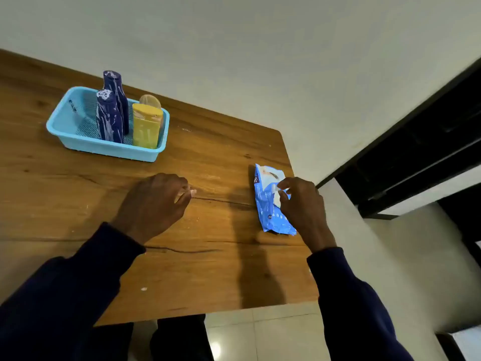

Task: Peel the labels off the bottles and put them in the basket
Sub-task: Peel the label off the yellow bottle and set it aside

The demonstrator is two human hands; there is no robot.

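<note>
A light blue basket (78, 142) stands at the far left of the wooden table (208, 269). Upright inside it are two dark blue bottles (110, 118) with scraped white residue, a yellow bottle (145, 128), and a tan bottle (151, 100) mostly hidden behind the yellow one. My left hand (153, 201) hovers over the table's middle with fingers loosely curled, holding nothing. My right hand (302, 204) is at a blue wet-wipe pack (268, 204) near the right edge, its fingertips pinching at the white flap on the pack's top.
The table's right edge lies just beyond the wipe pack, with a white wall and a dark window frame (416, 152) past it. Small white scraps (144, 289) dot the wood near the front edge. Tiled floor (273, 334) shows below.
</note>
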